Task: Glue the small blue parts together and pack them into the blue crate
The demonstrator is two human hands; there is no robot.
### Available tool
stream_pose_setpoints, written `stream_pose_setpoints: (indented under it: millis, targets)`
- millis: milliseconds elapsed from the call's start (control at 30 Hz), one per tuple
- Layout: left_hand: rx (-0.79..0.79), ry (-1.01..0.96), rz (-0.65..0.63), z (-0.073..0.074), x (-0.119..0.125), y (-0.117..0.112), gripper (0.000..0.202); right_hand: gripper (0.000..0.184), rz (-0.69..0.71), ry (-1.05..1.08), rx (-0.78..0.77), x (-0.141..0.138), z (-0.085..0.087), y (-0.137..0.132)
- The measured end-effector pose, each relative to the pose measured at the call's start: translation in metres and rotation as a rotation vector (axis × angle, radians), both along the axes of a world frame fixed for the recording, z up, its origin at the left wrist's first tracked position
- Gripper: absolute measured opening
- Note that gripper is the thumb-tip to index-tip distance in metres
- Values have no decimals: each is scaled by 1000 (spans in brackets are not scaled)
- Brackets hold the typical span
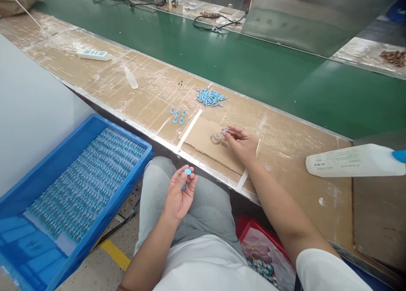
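My left hand [180,191] hovers over my lap, fingers curled around a small blue plastic part with a round cap [187,172]. My right hand [241,142] rests on a cardboard sheet [203,138] on the bench, pinching a tiny blue piece [224,130] at a small clear round dish [217,138]. Several finished blue capped parts [178,115] stand upright to the left of the cardboard. A loose heap of small blue pieces [209,97] lies farther back near the belt.
A blue tray [47,155] filled with rows of blue parts sits at my left. A green conveyor belt [253,67] runs behind the taped bench. A white bottle [352,160] lies at right, a small clear bottle [131,78] and a power strip [93,54] farther left.
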State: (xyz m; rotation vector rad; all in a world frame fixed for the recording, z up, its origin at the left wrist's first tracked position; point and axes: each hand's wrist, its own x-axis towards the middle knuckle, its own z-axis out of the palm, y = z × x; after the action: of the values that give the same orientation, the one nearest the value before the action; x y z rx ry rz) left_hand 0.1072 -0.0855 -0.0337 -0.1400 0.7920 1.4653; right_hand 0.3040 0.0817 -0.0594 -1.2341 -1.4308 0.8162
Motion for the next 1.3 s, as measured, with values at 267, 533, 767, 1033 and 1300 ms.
stream_pose_setpoints:
  millis: [267, 533, 767, 1033, 1300]
  targets:
    - [30, -10, -7, -1, 0, 0, 18, 25, -59, -329, 155, 6, -11, 1]
    - [32, -17, -5, -1, -1, 0, 18, 24, 10, -477, 185, 8, -12, 1]
    - [57, -13, -14, -1, 0, -1, 17, 18, 50, -480, 309, 9, -19, 5]
    - [84, -18, -19, 0, -1, 6, 19, 20, -124, -160, 184, -2, -2, -4]
    - [109, -14, -39, 5, 6, 20, 22, 23, -111, 73, 39, -11, 24, -17]
